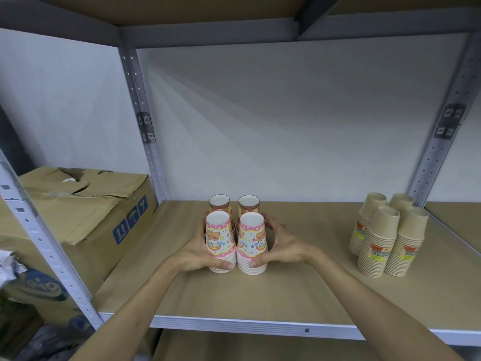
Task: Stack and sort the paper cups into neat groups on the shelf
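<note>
Four upside-down stacks of printed paper cups stand close together mid-shelf. The two front stacks (222,241) (252,243) are pink with a bear print; the two rear stacks (220,205) (249,206) are orange-brown. My left hand (200,252) wraps the left side of the group, thumb on the front left stack's base. My right hand (281,246) cups the right side, thumb on the front right stack's base. Both hands press the group together. At the right of the shelf (286,290) stand several stacks of plain kraft cups (385,238) with orange labels.
A dented cardboard box (86,212) sits on the neighbouring shelf to the left, behind a metal upright (49,246). Another upright (432,157) rises behind the kraft cups. The shelf's front metal edge (260,325) runs below my forearms. A shelf board overhangs above.
</note>
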